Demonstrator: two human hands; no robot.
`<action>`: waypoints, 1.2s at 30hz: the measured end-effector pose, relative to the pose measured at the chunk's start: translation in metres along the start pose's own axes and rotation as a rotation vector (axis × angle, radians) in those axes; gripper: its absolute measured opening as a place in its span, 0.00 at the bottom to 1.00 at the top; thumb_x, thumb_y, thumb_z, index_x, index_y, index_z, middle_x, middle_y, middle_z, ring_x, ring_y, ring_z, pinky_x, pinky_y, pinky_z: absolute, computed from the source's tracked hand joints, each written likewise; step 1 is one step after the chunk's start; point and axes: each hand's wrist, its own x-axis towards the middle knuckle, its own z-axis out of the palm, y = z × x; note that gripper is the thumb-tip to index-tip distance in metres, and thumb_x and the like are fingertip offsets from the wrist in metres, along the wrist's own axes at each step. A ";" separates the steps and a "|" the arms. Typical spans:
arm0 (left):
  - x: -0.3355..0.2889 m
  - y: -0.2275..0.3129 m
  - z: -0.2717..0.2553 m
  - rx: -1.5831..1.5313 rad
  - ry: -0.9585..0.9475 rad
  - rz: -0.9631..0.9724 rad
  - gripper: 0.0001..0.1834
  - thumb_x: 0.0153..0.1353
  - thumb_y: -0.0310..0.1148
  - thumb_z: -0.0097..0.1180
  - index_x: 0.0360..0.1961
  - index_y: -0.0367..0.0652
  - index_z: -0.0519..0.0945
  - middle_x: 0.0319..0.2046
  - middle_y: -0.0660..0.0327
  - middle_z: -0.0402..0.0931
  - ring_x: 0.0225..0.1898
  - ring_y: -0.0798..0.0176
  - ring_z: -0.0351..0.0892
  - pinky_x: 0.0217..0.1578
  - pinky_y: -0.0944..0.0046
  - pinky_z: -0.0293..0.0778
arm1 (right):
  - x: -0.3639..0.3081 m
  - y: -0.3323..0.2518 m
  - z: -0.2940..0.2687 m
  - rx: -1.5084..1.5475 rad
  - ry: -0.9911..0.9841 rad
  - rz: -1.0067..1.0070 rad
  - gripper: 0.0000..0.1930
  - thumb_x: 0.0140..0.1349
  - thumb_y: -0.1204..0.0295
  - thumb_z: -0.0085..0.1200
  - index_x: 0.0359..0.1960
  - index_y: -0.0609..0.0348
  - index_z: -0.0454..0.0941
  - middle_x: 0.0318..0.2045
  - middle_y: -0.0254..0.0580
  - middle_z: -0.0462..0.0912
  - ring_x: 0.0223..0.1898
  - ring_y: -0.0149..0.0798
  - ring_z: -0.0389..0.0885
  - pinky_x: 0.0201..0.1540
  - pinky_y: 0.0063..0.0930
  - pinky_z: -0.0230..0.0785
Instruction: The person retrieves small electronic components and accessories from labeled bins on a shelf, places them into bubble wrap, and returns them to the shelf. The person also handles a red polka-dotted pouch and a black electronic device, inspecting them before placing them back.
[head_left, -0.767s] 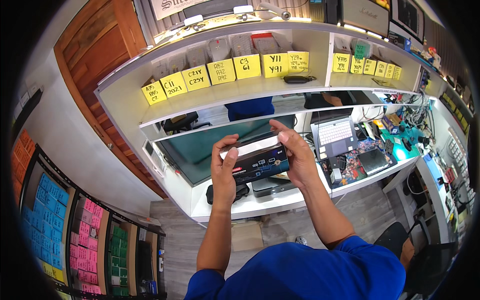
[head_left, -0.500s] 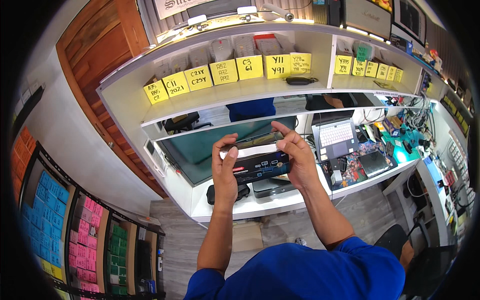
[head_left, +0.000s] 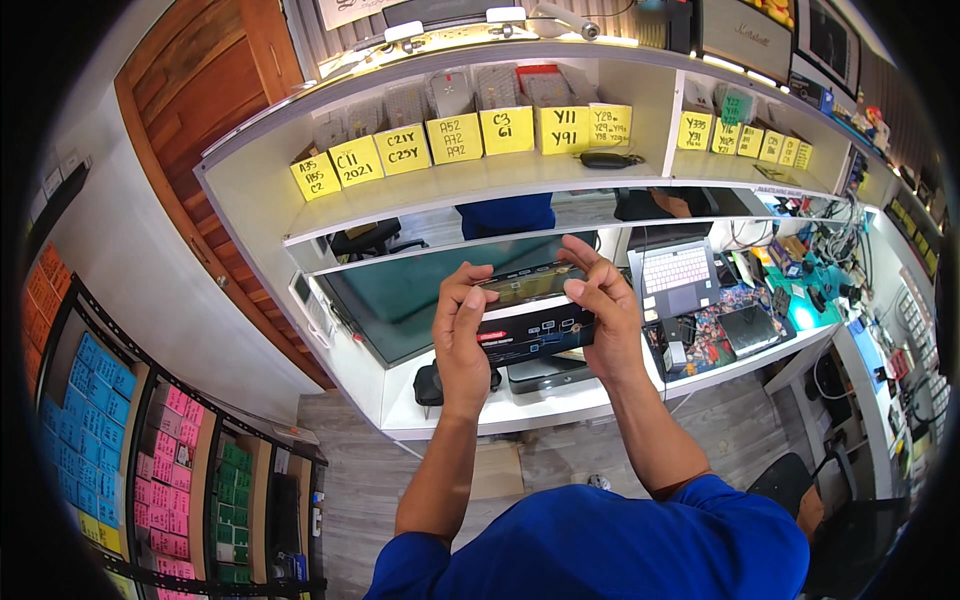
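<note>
Both hands hold a black printed box (head_left: pixel 540 340) up in front of the desk, tilted so that two of its long faces show. Its upper face is shiny and reflects light; the lower one bears small diagrams and a red patch. My left hand (head_left: pixel 462 335) grips the left end, thumb on the front edge. At the right end, my right hand (head_left: pixel 608 315) has its thumb on the upper face and fingers behind. What is inside the box, if anything, is hidden.
Behind the box lies a large dark screen (head_left: pixel 400 300). A black pouch (head_left: pixel 428 385) and a flat grey device (head_left: pixel 545 375) sit on the white desk. An open laptop (head_left: pixel 675 275) stands to the right. Above runs a shelf (head_left: pixel 400 193) with yellow-labelled bins.
My hands and the box have shifted slightly right. The box has tilted, and the bright white glare on its upper face has given way to a darker, yellowish reflection.
</note>
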 end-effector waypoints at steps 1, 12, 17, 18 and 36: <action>0.000 0.002 0.002 0.013 0.000 0.011 0.14 0.73 0.39 0.49 0.35 0.39 0.76 0.55 0.56 0.75 0.63 0.57 0.68 0.65 0.60 0.58 | 0.000 0.001 0.000 0.006 0.011 -0.003 0.10 0.58 0.78 0.63 0.28 0.51 0.73 0.66 0.47 0.71 0.65 0.41 0.66 0.68 0.37 0.54; 0.011 0.013 0.006 -0.093 0.165 -0.140 0.16 0.72 0.40 0.54 0.38 0.36 0.78 0.44 0.55 0.79 0.60 0.56 0.74 0.61 0.58 0.66 | 0.006 -0.005 -0.009 -0.533 -0.318 -0.272 0.15 0.64 0.62 0.62 0.48 0.55 0.80 0.64 0.44 0.71 0.65 0.43 0.67 0.69 0.38 0.55; 0.010 0.019 0.011 0.252 -0.172 0.209 0.27 0.70 0.53 0.55 0.54 0.39 0.74 0.55 0.53 0.73 0.68 0.47 0.61 0.70 0.47 0.52 | 0.017 -0.010 -0.012 -0.273 -0.163 -0.089 0.11 0.70 0.66 0.56 0.49 0.57 0.78 0.63 0.49 0.73 0.63 0.39 0.71 0.66 0.33 0.60; 0.007 0.020 0.015 0.230 -0.262 0.259 0.38 0.60 0.58 0.66 0.59 0.40 0.70 0.58 0.53 0.71 0.67 0.46 0.62 0.70 0.46 0.51 | 0.019 -0.014 -0.016 -0.088 -0.124 0.005 0.11 0.70 0.66 0.55 0.48 0.58 0.78 0.62 0.50 0.74 0.63 0.41 0.71 0.67 0.36 0.62; 0.066 0.137 0.154 0.866 -0.511 0.542 0.47 0.41 0.41 0.80 0.64 0.46 0.73 0.53 0.56 0.79 0.50 0.56 0.82 0.48 0.56 0.79 | 0.085 -0.117 -0.125 0.335 -0.243 0.013 0.29 0.77 0.53 0.41 0.64 0.68 0.70 0.64 0.53 0.73 0.66 0.46 0.70 0.69 0.41 0.62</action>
